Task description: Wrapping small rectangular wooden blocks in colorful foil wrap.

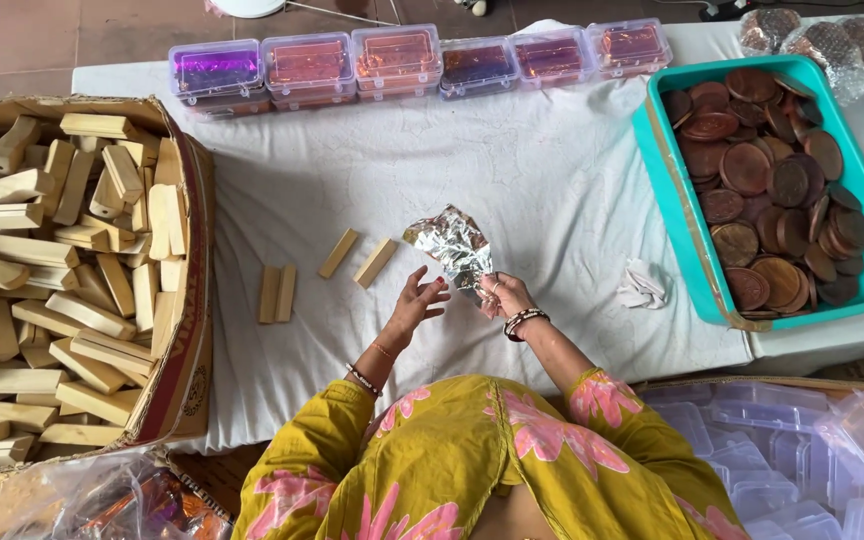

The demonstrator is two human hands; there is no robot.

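Here: right hand [508, 293] fingers pinch foil sheet [452, 243] at lower edge; left hand [418, 300] fingers spread, just beside.

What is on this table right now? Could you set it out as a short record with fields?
Surface: table under a white cloth
Right hand: grip shut on crinkled silver foil
Left hand: open, fingers spread, just beside the foil
Loose on cloth: four wooden blocks, a crumpled white scrap
Left: cardboard box heaped with wooden blocks
Right: teal tray of brown discs
Far edge: row of small clear boxes
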